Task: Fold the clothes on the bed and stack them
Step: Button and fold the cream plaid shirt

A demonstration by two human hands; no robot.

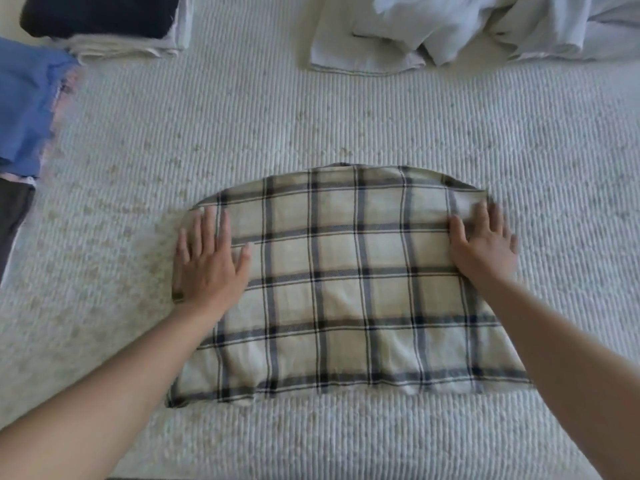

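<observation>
Two bare forearms reach in from the near edge over a folded plaid shirt [346, 289] lying flat in the middle of the bed [311, 126]. The left hand [209, 261] lies palm down on the shirt's left edge, fingers straight and spread, clasping nothing. The right hand [485, 245] presses flat on the shirt's far right corner, fingers likewise straight and released. At the bed's far left sits a folded stack [114, 29], a dark garment on top of white ones. Just beside it, nearer the camera along the left edge, lies a blue garment [27, 109], with a dark grey one [14, 216] below it. A loose heap of pale clothes [467, 29] lies rumpled at the far right, well apart from the shirt.
</observation>
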